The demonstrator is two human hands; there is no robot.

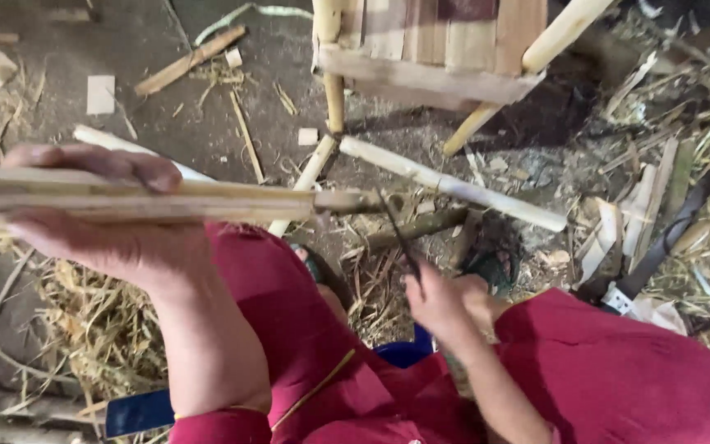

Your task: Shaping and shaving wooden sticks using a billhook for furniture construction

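Watching from afar, I am seeing the left hand (117, 218) clenching around a long pale split bamboo bundle (166, 200) lying level above the lap, while the right hand (440, 300) is pinching a thin dark blade (396, 234) at its tip.

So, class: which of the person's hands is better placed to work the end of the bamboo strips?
Probably the right hand: it grips a thin dark blade whose tip reaches the end of the bamboo strips. The left hand is clamped around the bundle, steadying it.
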